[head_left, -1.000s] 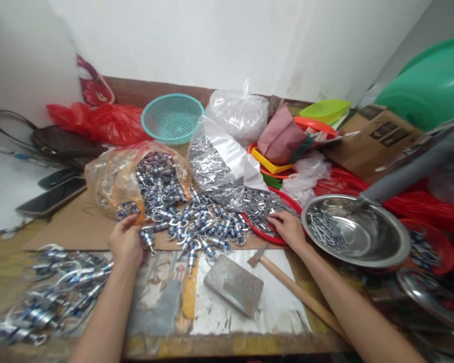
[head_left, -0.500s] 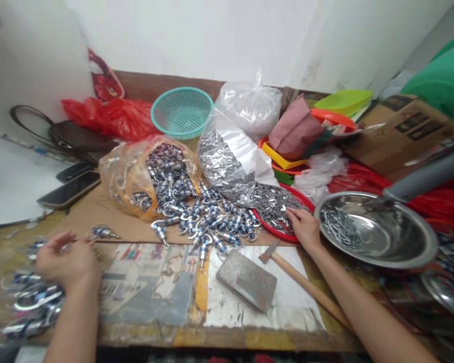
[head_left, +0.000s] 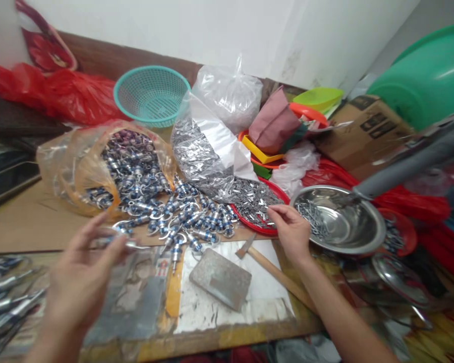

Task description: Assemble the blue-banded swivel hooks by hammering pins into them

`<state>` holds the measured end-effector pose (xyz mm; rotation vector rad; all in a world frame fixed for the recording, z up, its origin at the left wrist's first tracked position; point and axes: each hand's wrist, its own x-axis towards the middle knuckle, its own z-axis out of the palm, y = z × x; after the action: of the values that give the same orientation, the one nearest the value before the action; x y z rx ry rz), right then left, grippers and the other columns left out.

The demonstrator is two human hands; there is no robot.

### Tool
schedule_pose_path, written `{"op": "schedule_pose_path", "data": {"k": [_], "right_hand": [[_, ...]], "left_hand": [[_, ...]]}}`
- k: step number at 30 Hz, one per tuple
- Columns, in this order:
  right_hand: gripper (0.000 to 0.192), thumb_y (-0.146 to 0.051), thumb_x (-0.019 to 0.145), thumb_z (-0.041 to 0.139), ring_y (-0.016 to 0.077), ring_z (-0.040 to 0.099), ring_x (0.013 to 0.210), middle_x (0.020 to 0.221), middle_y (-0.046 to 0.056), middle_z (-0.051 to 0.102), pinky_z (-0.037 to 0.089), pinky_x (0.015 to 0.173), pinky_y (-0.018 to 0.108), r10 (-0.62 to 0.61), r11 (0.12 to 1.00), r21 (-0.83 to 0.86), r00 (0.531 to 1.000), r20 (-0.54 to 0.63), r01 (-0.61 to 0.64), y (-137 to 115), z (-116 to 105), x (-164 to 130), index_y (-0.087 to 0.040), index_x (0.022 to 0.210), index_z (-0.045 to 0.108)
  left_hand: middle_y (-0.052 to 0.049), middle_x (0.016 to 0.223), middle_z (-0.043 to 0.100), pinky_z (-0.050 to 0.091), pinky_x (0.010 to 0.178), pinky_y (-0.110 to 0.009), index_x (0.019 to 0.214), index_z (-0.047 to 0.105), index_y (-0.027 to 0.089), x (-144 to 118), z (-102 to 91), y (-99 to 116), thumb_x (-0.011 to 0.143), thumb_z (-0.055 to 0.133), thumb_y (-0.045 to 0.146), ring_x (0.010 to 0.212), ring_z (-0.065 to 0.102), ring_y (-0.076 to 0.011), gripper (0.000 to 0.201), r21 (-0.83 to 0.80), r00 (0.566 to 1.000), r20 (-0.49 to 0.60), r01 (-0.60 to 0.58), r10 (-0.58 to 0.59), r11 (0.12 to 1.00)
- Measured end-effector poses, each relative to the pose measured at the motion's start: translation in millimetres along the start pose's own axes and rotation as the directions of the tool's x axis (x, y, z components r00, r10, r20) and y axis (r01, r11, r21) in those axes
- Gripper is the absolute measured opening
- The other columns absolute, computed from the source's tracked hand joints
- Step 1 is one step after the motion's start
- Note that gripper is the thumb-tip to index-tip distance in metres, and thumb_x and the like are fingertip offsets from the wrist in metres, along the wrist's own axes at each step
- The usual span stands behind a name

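At the left, my left hand (head_left: 83, 272) is curled with a blue-and-silver metal hook piece (head_left: 130, 244) between thumb and fingers; motion blurs it. My right hand (head_left: 293, 232) is pinched at the right edge of a red tray (head_left: 245, 220). What its fingertips hold, if anything, is too small to make out. Small flat metal clips (head_left: 251, 199) heap in the tray, spilling from a clear plastic bag (head_left: 200, 151). Between the hands, more blue-and-silver hook pieces (head_left: 196, 217) spread from an orange plastic bag (head_left: 68, 171).
A metal block (head_left: 221, 279) and a wooden-handled hammer (head_left: 280, 277) lie on white paper at the front. Right of my right hand stands a steel bowl (head_left: 363, 222) with metal pins. Finished-looking hook pieces (head_left: 7, 297) pile at far left. A teal basket (head_left: 151, 96) stands behind.
The view has shifted rightward and closer. My left hand has moved toward the middle and now shows a hook piece in its fingers. My right hand has drawn back slightly from the clips.
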<state>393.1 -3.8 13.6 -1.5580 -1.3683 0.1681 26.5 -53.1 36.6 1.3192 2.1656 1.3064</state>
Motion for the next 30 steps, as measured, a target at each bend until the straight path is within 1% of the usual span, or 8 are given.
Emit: {"op": "schedule_pose_path", "data": {"k": [3, 6, 10, 14, 18, 22, 26, 30], "right_hand": [[0.01, -0.027, 0.075, 0.061, 0.0166, 0.062, 0.074, 0.079, 0.003, 0.067, 0.05, 0.07, 0.029, 0.009, 0.98, 0.198, 0.993, 0.117, -0.032, -48, -14, -36, -0.02, 0.078, 0.068], [0.01, -0.015, 0.073, 0.062, 0.0153, 0.062, 0.07, 0.072, 0.002, 0.066, 0.051, 0.065, 0.027, -0.077, 0.945, 0.326, 0.938, 0.337, -0.04, -84, -17, -80, -0.021, 0.074, 0.069], [0.019, -0.009, 0.077, 0.055, 0.0149, 0.062, 0.07, 0.074, 0.005, 0.065, 0.05, 0.062, 0.024, -0.104, 0.915, 0.397, 0.907, 0.408, -0.074, -97, -8, -118, -0.019, 0.082, 0.07], [0.017, -0.009, 0.077, 0.056, 0.0142, 0.061, 0.068, 0.072, 0.004, 0.064, 0.049, 0.062, 0.023, -0.077, 0.911, 0.399, 0.907, 0.415, -0.105, -96, -4, -122, -0.019, 0.08, 0.069], [0.016, -0.012, 0.078, 0.055, 0.0138, 0.059, 0.068, 0.072, 0.003, 0.062, 0.048, 0.06, 0.023, -0.114, 0.913, 0.398, 0.878, 0.465, -0.092, -102, -7, -115, -0.02, 0.079, 0.069], [0.017, -0.013, 0.08, 0.053, 0.0144, 0.058, 0.07, 0.074, 0.004, 0.06, 0.048, 0.062, 0.024, -0.163, 0.926, 0.374, 0.854, 0.494, -0.04, -105, -9, -113, -0.02, 0.082, 0.068], [0.018, -0.013, 0.082, 0.051, 0.0135, 0.058, 0.072, 0.076, 0.004, 0.059, 0.048, 0.064, 0.024, -0.185, 0.925, 0.377, 0.825, 0.534, -0.037, -103, -11, -112, -0.02, 0.082, 0.067], [0.017, -0.016, 0.08, 0.057, 0.0148, 0.06, 0.081, 0.085, 0.006, 0.061, 0.051, 0.07, 0.025, -0.316, 0.909, 0.4, 0.821, 0.476, 0.117, -97, -21, -113, -0.019, 0.095, 0.063]], "left_hand": [[-0.002, 0.086, 0.073, 0.058, 0.064, -0.035, 0.114, 0.055, 0.03, -69, 32.0, 33, 0.076, 0.054, 0.041, 0.067, 0.07, -0.0208, 0.04, -0.262, 0.941, 0.318, -0.029, 0.114, 0.965], [-0.002, 0.086, 0.072, 0.058, 0.064, -0.028, 0.089, 0.068, 0.027, -116, 56.3, 46, 0.071, 0.064, 0.032, 0.073, 0.069, -0.0191, 0.019, -0.431, 0.921, 0.183, -0.238, 0.343, 0.871], [-0.003, 0.082, 0.075, 0.058, 0.069, -0.026, 0.089, 0.07, 0.024, -125, 62.0, 36, 0.068, 0.067, 0.019, 0.07, 0.07, -0.0187, 0.022, -0.343, 0.79, 0.134, -0.529, 0.598, 0.776], [-0.003, 0.09, 0.075, 0.058, 0.071, -0.025, 0.115, 0.059, 0.026, -114, 55.6, 27, 0.073, 0.064, 0.023, 0.07, 0.071, -0.0177, 0.043, -0.298, 0.743, 0.23, -0.561, 0.628, 0.772], [-0.001, 0.089, 0.075, 0.058, 0.069, -0.025, 0.12, 0.054, 0.028, -113, 54.0, 29, 0.075, 0.062, 0.026, 0.067, 0.071, -0.0168, 0.046, -0.317, 0.745, 0.241, -0.545, 0.622, 0.776], [-0.002, 0.087, 0.075, 0.058, 0.068, -0.024, 0.106, 0.065, 0.025, -114, 54.4, 29, 0.073, 0.064, 0.024, 0.065, 0.071, -0.0174, 0.033, -0.332, 0.779, 0.221, -0.506, 0.587, 0.796], [-0.003, 0.082, 0.075, 0.057, 0.071, -0.025, 0.084, 0.073, 0.023, -112, 52.9, 33, 0.069, 0.066, 0.018, 0.07, 0.071, -0.0181, 0.018, -0.419, 0.773, 0.235, -0.466, 0.589, 0.779], [0.001, 0.072, 0.075, 0.057, 0.064, -0.022, 0.061, 0.073, 0.029, -108, 49.4, 43, 0.063, 0.067, 0.014, 0.065, 0.07, -0.0165, 0.016, -0.456, 0.838, 0.357, -0.229, 0.413, 0.86]]}}
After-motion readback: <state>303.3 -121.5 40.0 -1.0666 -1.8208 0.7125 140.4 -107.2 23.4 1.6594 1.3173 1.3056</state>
